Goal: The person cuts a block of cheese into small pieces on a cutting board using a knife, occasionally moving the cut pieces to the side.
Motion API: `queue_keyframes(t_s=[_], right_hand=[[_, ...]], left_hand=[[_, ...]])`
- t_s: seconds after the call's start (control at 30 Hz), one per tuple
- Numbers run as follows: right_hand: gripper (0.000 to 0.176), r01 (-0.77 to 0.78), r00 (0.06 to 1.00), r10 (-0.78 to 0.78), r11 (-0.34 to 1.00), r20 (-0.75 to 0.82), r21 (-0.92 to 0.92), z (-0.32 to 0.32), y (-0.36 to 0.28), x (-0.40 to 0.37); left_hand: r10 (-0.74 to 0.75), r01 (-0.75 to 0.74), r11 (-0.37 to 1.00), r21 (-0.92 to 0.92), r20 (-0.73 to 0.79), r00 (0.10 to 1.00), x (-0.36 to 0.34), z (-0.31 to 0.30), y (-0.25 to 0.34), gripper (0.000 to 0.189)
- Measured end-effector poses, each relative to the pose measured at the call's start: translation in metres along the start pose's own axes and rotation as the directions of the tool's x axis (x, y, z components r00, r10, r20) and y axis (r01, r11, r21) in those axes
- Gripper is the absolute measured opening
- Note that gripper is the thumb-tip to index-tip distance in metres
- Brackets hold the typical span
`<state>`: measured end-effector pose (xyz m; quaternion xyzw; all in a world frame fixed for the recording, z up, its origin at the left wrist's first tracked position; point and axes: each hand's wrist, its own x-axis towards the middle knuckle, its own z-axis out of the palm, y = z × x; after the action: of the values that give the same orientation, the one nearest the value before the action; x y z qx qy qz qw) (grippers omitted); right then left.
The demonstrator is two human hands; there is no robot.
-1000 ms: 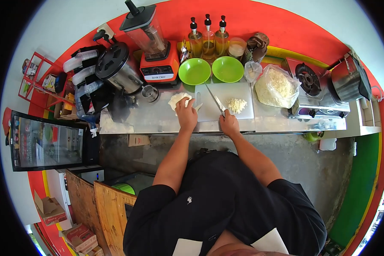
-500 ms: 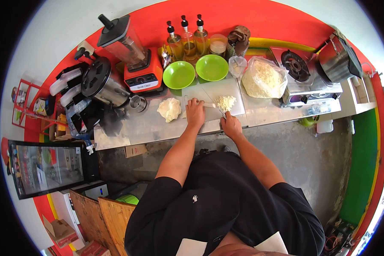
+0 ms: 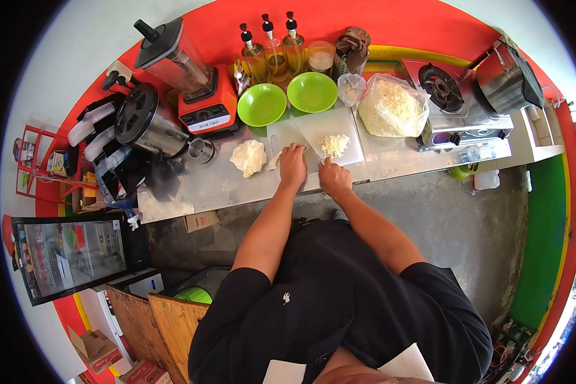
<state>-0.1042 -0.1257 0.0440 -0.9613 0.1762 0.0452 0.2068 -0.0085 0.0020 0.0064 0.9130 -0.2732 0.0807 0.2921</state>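
Fingers bent and bunched, the left hand (image 3: 294,164) presses down on the left part of the white cutting board (image 3: 347,120); what lies beneath them is too small to tell. Closed around the handle of a knife (image 3: 311,146), the right hand (image 3: 335,176) sits at the board's near edge, the thin blade slanting away and to the left. One second ago the left hand was on the pale lump (image 3: 248,159); now the lump lies apart from it, on the table (image 3: 221,189) left of the board. One pile of shreds (image 3: 334,146) remains on the board's right side.

Beyond the board stand two round, glossy green bowls (image 3: 262,105) (image 3: 312,92), and behind them three clear bottles (image 3: 255,63) (image 3: 276,64) (image 3: 294,54) with black pump tops. One red blender (image 3: 207,114) has a see-through jug. A small round steel cup (image 3: 201,150) is near it. To the right, one thin plastic bag (image 3: 394,109) bulges with pale shreds, beside one metal stove (image 3: 465,131) with a dark ringed burner.

The lump is creamy, rounded and uneven; the shreds are fine and loosely heaped; the table is smooth, dull metal.
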Motion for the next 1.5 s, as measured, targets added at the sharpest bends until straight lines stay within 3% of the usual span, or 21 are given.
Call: queue_keyframes(t_s=[0.2,0.37,0.6,0.73,0.8,1.13,1.27,1.33,1.5], right_hand=[[0.033,0.002,0.997,0.002,0.998,0.071,-0.059,-0.007,-0.003,0.002],[0.032,0.041,0.996,-0.034,0.996,0.083,-0.082,-0.002,-0.002,0.002],[0.029,0.027,0.995,-0.020,0.998,0.101,-0.064,0.003,-0.010,0.019],[0.020,0.056,0.994,-0.040,0.984,0.098,-0.167,-0.006,-0.024,0.023],[0.018,0.043,0.993,-0.028,0.990,0.111,-0.134,-0.002,-0.020,0.014],[0.025,-0.009,0.982,0.014,1.000,0.189,-0.023,-0.003,-0.014,0.016],[0.026,0.009,0.980,-0.004,1.000,0.198,-0.024,0.006,-0.006,0.023],[0.022,0.120,0.987,-0.101,0.981,0.128,-0.151,0.004,-0.008,0.029],[0.024,0.066,0.979,-0.051,0.996,0.198,-0.068,0.001,-0.008,0.018]], left_hand=[[-0.091,0.091,0.996,-0.002,0.024,0.996,0.012,-0.005,0.009,0.024],[0.009,-0.012,0.999,0.030,0.081,0.997,0.018,-0.006,0.004,0.022],[-0.012,0.013,0.999,-0.038,0.039,0.999,0.012,-0.008,0.006,0.026],[0.008,-0.005,1.000,-0.028,0.094,0.995,0.013,-0.013,0.007,0.029],[0.008,-0.005,1.000,-0.026,0.127,0.992,0.010,-0.013,0.009,0.029],[-0.011,0.012,1.000,-0.025,0.051,0.999,0.004,-0.009,0.008,0.032],[-0.045,0.046,0.999,-0.018,0.045,0.998,0.002,-0.005,0.008,0.031],[-0.060,0.061,0.998,-0.018,0.054,0.997,-0.001,-0.006,0.010,0.031],[-0.083,0.083,0.995,-0.049,0.008,0.997,-0.001,-0.005,0.011,0.034]])
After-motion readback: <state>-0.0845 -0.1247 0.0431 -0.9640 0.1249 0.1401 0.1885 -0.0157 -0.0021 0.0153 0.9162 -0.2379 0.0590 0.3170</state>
